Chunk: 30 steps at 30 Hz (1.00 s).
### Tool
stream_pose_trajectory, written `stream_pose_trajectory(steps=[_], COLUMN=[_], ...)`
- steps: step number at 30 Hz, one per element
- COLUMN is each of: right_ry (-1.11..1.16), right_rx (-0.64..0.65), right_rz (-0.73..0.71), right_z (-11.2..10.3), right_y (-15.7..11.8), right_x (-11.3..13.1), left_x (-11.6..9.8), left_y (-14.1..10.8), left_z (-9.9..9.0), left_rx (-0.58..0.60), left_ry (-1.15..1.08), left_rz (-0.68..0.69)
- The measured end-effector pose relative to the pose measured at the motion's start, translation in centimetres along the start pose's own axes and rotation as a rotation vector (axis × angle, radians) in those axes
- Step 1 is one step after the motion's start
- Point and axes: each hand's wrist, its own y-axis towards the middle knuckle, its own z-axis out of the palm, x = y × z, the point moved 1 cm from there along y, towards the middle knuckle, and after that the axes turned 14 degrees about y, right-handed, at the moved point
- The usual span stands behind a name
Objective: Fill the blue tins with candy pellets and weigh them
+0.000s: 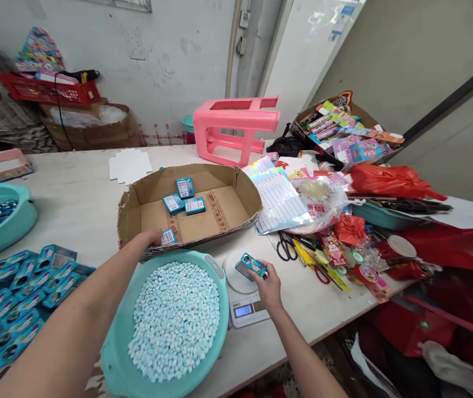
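My left hand [151, 237] reaches over the near edge of a cardboard tray [236, 204], its fingers closed on a small blue box [168, 236] inside. Three more blue boxes [184, 188] lie farther back in the tray. With my right hand [268, 282] I hold another blue box [250, 265] over the round plate of a white digital scale [257, 313], its display lit. Between my arms sits a turquoise basin [220, 309] full of pale blue candies [174, 320].
Many blue boxes [25, 287] and a turquoise basin [16, 237] of blue items are at left. Behind the tray lies a pink stool [236, 119]. Scissors [286, 246], shiny sheets [278, 199], a red bag [389, 179] and packets clutter the right side.
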Motion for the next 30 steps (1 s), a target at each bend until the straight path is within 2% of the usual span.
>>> stream_pose_trajectory(steps=[3,5,7,9,11,12,14,16,18,21,23,25,27,30], right_ry=[-0.166,-0.241,-0.255,-0.242,-0.22,-0.209,-0.183,-0.132,-0.069,0.051,0.203,0.391,0.55,0.645], right_rx=[-0.076,-0.093,-0.028,0.078,0.183,0.226,0.308,0.391,0.432,0.356,0.277,0.238,0.278,0.339], right_rz=[-0.157,-0.259,-0.356,-0.453,-0.534,-0.571,-0.648,-0.684,-0.642,-0.461,-0.266,-0.044,0.133,0.298], right_z=[-0.1,0.1,0.7,2.0,3.6,4.4,5.7,6.3,6.1,5.1,4.6,4.7,5.1,4.9], right_y=[-0.6,-1.7,-2.9,-4.2,-5.5,-6.0,-7.1,-8.0,-8.9,-10.2,-11.1,-12.1,-12.9,-13.9], right_x=[1.9,3.9,5.9,7.9,9.7,10.6,12.6,14.4,15.7,16.2,15.5,14.6,13.8,12.9], left_x=[0.0,-0.2,-0.6,-1.5,-2.8,-3.6,-5.0,-6.0,-6.6,-6.8,-6.9,-7.1,-7.4,-7.6], left_y=[-0.6,-2.0,-4.5,-8.0,-12.1,-14.1,-17.7,-20.7,-23.1,-25.7,-27.1,-28.2,-29.1,-29.7], left_z=[-1.2,-2.8,-4.7,-6.2,-6.6,-6.3,-5.1,-3.6,-2.3,-0.8,0.5,2.2,4.0,5.9], left_rx=[0.043,-0.008,-0.108,-0.153,-0.052,0.019,0.148,0.242,0.232,0.009,-0.075,-0.031,0.041,0.192], left_ry=[-0.092,-0.177,-0.459,-0.907,-1.257,-1.337,-1.378,-1.311,-1.176,-0.996,-1.016,-1.138,-1.274,-1.293], left_rz=[-0.052,-0.064,-0.041,0.027,0.089,0.09,0.077,0.086,0.136,0.26,0.316,0.333,0.343,0.4])
